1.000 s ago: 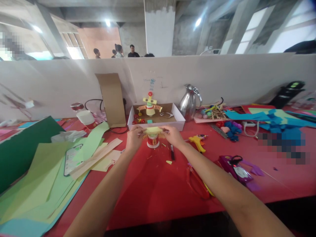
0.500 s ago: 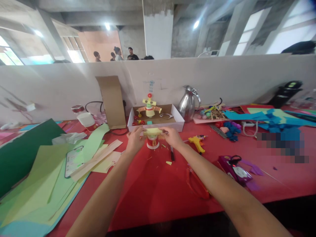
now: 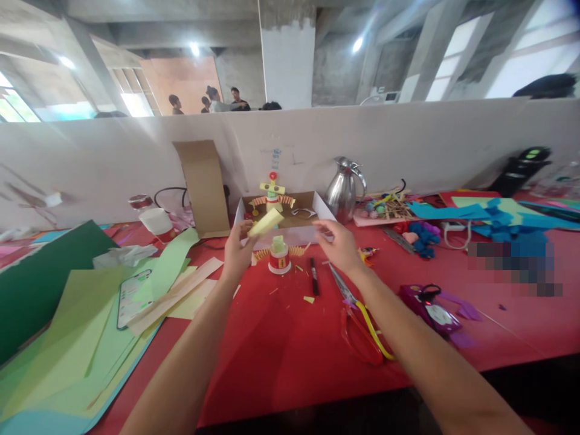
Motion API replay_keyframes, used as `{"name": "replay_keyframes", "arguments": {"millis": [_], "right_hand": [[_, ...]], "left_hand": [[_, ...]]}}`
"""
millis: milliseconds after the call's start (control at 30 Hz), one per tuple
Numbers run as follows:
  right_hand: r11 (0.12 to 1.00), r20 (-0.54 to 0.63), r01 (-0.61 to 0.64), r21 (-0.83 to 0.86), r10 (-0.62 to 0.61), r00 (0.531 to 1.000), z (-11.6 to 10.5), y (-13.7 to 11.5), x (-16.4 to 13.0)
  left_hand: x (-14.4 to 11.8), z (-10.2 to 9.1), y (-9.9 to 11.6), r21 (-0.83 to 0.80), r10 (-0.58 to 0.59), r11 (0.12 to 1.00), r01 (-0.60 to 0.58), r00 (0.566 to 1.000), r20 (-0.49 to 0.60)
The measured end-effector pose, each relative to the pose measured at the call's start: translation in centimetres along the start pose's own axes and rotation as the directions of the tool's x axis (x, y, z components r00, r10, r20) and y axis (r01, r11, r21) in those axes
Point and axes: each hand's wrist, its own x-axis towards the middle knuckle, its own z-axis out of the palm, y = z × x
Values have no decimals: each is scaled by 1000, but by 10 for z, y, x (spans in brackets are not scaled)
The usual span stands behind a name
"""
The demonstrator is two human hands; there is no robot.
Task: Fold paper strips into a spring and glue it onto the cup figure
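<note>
My left hand (image 3: 237, 249) pinches one end of a small yellow folded paper piece (image 3: 266, 223), which tilts up to the right in front of the cardboard box (image 3: 322, 227). Below it stands a red and white paper-cup figure (image 3: 280, 263) with a pale green top and pleated paper arms. My right hand (image 3: 339, 244) is apart from the paper, fingers spread with nothing between them. A similar figure with a yellow head and red ball (image 3: 272, 186) rises at the box. Near my right forearm lie large scissors (image 3: 372, 331) with red and yellow handles.
A black marker (image 3: 313, 277) and paper scraps lie on the red table. Coloured sheets and a phone (image 3: 135, 298) cover the left side. A steel jug (image 3: 343, 190) stands behind; a purple device (image 3: 428, 311) is at right. A yellow glue gun is mostly hidden by my right hand.
My right hand has let go of the yellow paper and moved right. The left hand has raised and tilted the paper, uncovering the cup figure's green top.
</note>
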Motion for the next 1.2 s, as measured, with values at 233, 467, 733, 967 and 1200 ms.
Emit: {"name": "replay_keyframes", "arguments": {"millis": [233,467,733,967,1200], "right_hand": [[689,118,-250,-681,439,891,-60,44,-35],[493,120,-229,-839,579,807,-59,77,-72],[535,136,-238,-811,567,813,-65,83,-76],[981,216,-185,-50,192,957,-50,-35,-73],[907,236,-245,342,170,957,-4,-102,-96]], "left_hand": [[-23,-26,21,-401,-269,904,145,924,-271],[-63,-35,36,-766,-585,450,460,799,137],[-94,-25,31,-784,-476,304,542,799,368],[-114,-11,29,-671,-364,437,599,800,477],[-125,-6,41,-533,-432,607,589,808,400]]}}
